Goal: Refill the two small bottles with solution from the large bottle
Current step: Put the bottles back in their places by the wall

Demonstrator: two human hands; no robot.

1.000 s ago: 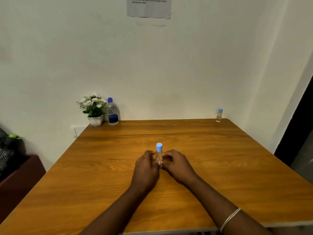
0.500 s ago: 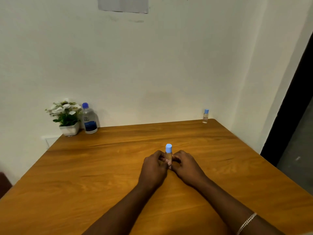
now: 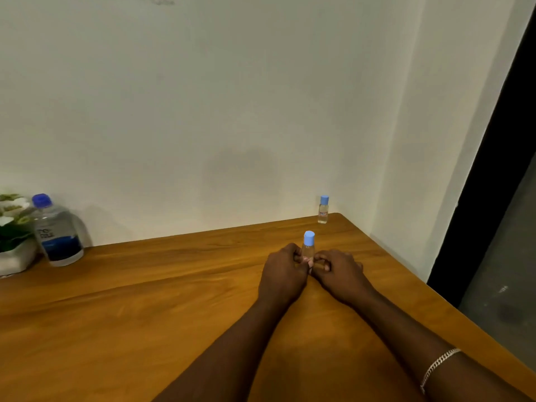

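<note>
On the table (image 3: 145,300), a capped small bottle (image 3: 308,250) is pinched upright btwn curled fingers of the left hand (image 3: 282,274) & right hand (image 3: 339,275), w/ the large bottle (image 3: 56,230) well apart at far left; it could be tipped if squeezed unevenly during uncapping.

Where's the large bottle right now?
In the head view, the large bottle stands upright at the far left of the table, near the back wall, just right of the flower pot.
</note>
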